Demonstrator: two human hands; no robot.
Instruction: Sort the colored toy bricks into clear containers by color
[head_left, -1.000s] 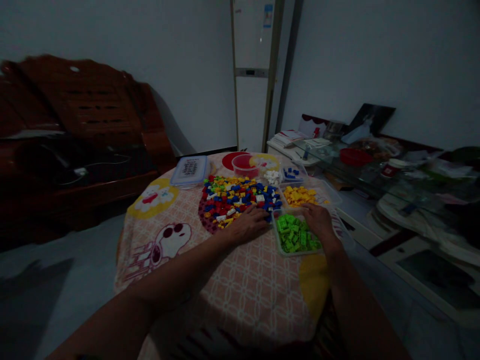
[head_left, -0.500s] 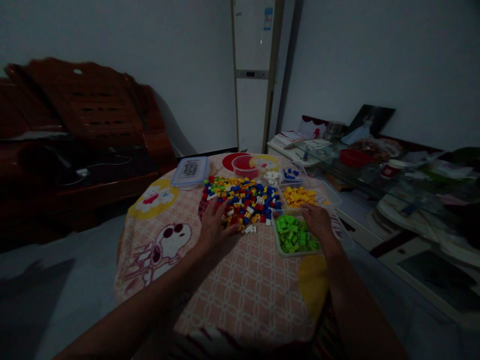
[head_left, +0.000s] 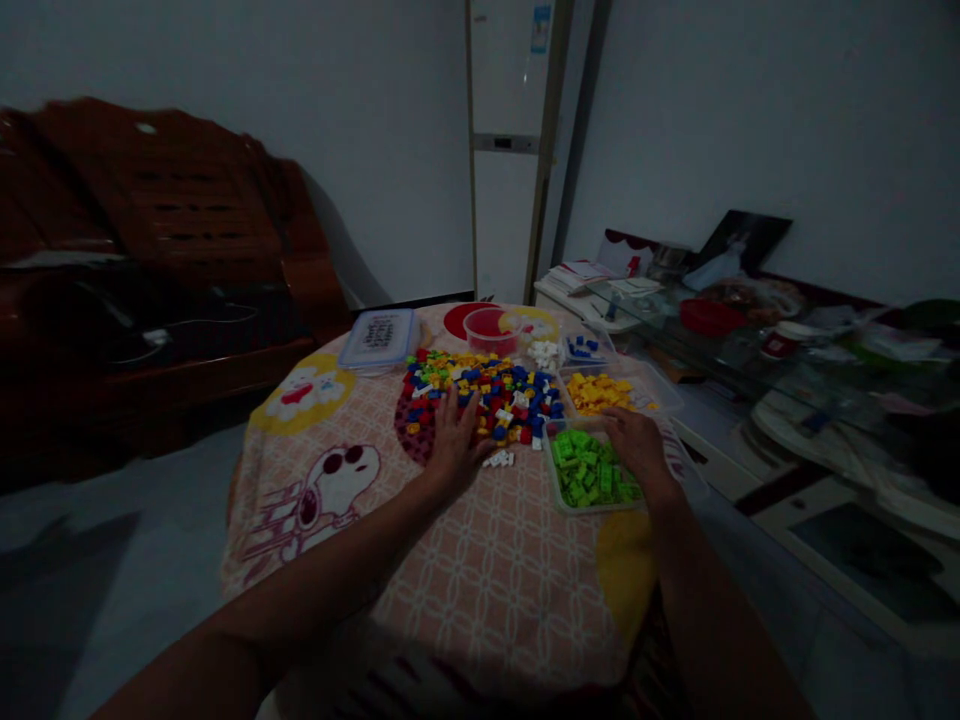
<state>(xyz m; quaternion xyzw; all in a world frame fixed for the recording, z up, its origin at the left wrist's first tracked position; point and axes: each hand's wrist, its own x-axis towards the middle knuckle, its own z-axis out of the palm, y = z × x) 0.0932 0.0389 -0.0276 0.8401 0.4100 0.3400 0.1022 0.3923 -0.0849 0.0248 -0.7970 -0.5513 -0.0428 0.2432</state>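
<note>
A mixed pile of toy building bricks [head_left: 517, 395] in red, blue, yellow, white and green lies on the table. My left hand [head_left: 454, 440] is palm down on the pile's near-left part, fingers spread among the bricks. Several white bricks [head_left: 500, 459] lie just beside its thumb. My right hand [head_left: 636, 445] rests at the far right corner of a clear plastic box [head_left: 556, 480], its fingers curled over the rim. Green bricks [head_left: 589, 470] fill that box. Behind it, another plastic box [head_left: 667, 388] holds yellow bricks [head_left: 598, 392].
Farther back are a small box with blue bricks [head_left: 583, 347], a heap of white bricks [head_left: 544, 353], and a round pinkish tub [head_left: 487, 325]. A blue-rimmed lidded box [head_left: 379, 338] sits at the far left. A cluttered glass-topped cabinet [head_left: 750, 345] runs along the right.
My left hand has moved right and slightly toward me across the pile, uncovering bricks at its left edge. The right hand stays at the box of green bricks.
</note>
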